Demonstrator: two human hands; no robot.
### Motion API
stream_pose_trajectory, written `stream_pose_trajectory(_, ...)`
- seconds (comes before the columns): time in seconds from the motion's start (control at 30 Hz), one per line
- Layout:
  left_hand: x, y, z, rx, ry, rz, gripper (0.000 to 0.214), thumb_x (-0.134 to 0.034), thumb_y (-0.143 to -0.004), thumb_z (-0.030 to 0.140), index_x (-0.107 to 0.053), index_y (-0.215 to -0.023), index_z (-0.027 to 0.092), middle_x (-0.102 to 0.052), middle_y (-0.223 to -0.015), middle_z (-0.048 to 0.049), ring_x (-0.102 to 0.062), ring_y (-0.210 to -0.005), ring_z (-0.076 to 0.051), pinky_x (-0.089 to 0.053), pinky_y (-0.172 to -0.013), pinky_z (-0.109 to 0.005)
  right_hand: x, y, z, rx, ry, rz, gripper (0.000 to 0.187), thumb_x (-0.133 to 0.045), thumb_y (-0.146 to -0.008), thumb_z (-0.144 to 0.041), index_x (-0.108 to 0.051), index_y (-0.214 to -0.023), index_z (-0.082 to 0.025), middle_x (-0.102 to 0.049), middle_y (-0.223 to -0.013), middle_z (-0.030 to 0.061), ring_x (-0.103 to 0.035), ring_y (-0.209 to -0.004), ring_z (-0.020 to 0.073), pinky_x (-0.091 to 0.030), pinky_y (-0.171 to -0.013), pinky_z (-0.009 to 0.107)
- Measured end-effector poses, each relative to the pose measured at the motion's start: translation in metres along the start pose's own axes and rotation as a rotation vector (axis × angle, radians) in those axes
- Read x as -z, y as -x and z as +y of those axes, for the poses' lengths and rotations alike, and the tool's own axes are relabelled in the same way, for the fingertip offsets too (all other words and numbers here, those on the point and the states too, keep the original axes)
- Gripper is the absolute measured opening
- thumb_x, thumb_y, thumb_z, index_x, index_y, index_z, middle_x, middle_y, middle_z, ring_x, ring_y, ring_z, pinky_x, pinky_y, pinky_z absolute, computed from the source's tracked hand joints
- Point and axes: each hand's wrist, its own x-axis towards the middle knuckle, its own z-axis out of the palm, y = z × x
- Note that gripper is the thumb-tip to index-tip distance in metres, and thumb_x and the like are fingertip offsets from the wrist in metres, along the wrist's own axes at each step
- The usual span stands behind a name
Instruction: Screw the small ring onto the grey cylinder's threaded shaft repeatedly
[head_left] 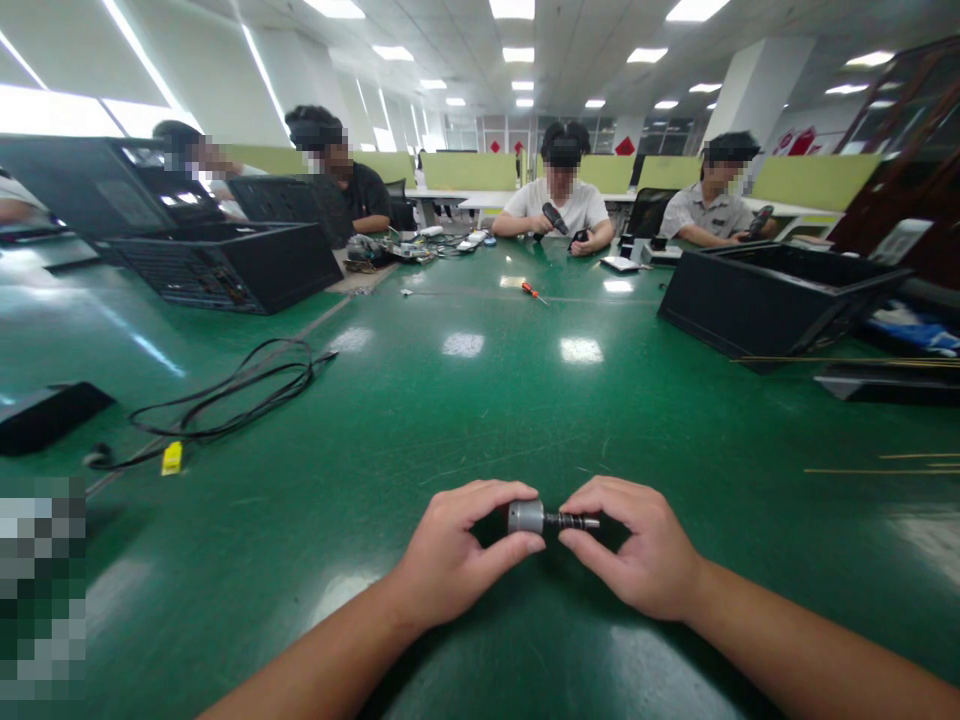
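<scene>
A grey metal cylinder with a thin shaft [526, 516] lies sideways between my two hands, just above the green table. Dark, spring-like coils ring the shaft, and its bare tip points right. My left hand [465, 545] pinches the wide cylinder end between thumb and fingers. On the other side, the thumb and fingertips of my right hand [634, 545] close around the coiled shaft beside the cylinder. The exact kind of part cannot be made out.
A looped black cable [225, 400] with a yellow tag [172, 458] lies at left. Black computer cases stand at left [247, 270] and right [780, 300]. An orange screwdriver [534, 292] lies farther back. Several people sit around the table; one holds a power driver [555, 218].
</scene>
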Motion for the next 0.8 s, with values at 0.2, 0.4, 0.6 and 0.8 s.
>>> stream_pose_trajectory(0.2,-0.0001,-0.0012,0.0014,-0.001,0.005,0.002,0.028,-0.078,-0.081,0.028,-0.071,-0.108,0.023,-0.078,-0.098,-0.0016,-0.073,-0.087,-0.017,-0.055,-0.081,-0.026,0.0005,0.0002,-0.0007,-0.019,-0.007,-0.009,0.006,-0.068,-0.087,-0.021,-0.067,-0.093,-0.02,-0.07,-0.079,0.0025,-0.064,-0.07,0.0161,-0.048,-0.066,0.029)
stream_pose_trajectory(0.4,0.0007,-0.0015,0.0016,-0.003,0.008,0.002,0.028,-0.078,-0.081,0.027,-0.071,-0.108,0.024,-0.078,-0.098,-0.0003,-0.073,-0.087,-0.016,-0.054,-0.082,-0.025,0.0007,-0.0001,-0.0011,-0.021,-0.017,-0.009,0.005,-0.068,-0.087,-0.021,-0.067,-0.092,-0.019,-0.07,-0.078,0.0021,-0.063,-0.069,0.0157,-0.047,-0.067,0.028)
stream_pose_trajectory(0.6,0.0001,-0.0004,-0.0001,-0.001,0.008,0.005,0.029,-0.079,-0.081,0.028,-0.071,-0.109,0.024,-0.077,-0.099,0.0004,-0.073,-0.089,-0.016,-0.054,-0.083,-0.024,0.0003,0.0005,-0.0004,-0.021,-0.014,0.002,0.006,-0.068,-0.087,-0.02,-0.067,-0.092,-0.019,-0.069,-0.078,0.0018,-0.063,-0.069,0.0155,-0.046,-0.067,0.028)
stream_pose_trajectory(0.8,-0.0008,0.0015,-0.0016,0.011,0.008,0.0,0.03,-0.079,-0.081,0.027,-0.07,-0.11,0.025,-0.077,-0.099,0.0016,-0.073,-0.089,-0.015,-0.053,-0.082,-0.023,-0.0001,0.0016,0.0007,-0.024,-0.018,0.003,0.006,-0.069,-0.086,-0.019,-0.067,-0.092,-0.019,-0.069,-0.079,0.001,-0.063,-0.07,0.0144,-0.046,-0.067,0.026)
